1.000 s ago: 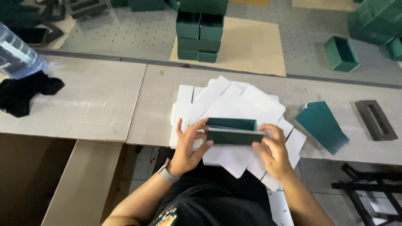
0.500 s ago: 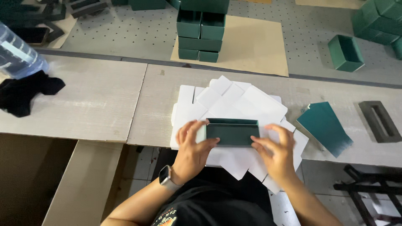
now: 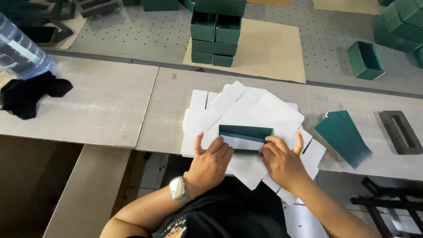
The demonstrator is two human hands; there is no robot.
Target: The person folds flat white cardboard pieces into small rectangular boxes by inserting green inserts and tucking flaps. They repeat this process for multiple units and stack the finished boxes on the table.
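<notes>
A small dark green open box (image 3: 246, 137) sits on a fanned stack of white die-cut card sheets (image 3: 246, 110) on the grey workbench (image 3: 110, 110). My left hand (image 3: 211, 161), with a watch on the wrist, presses on the box's left near side. On the right near corner rests my right hand (image 3: 282, 158), fingers spread on the box and the white sheet. Both hands touch the box from the near side; its pale inside faces up.
A pile of green flat sheets (image 3: 343, 136) lies right of the white stack, with a dark grey rectangular frame (image 3: 401, 132) beyond it. Stacked green boxes (image 3: 216, 33) stand on brown cardboard behind. A black cloth (image 3: 31, 94) and a clear bottle (image 3: 22, 50) are far left.
The green box was held up on edge in both hands; now it lies flat on the white sheets, with both hands pressing at its near side.
</notes>
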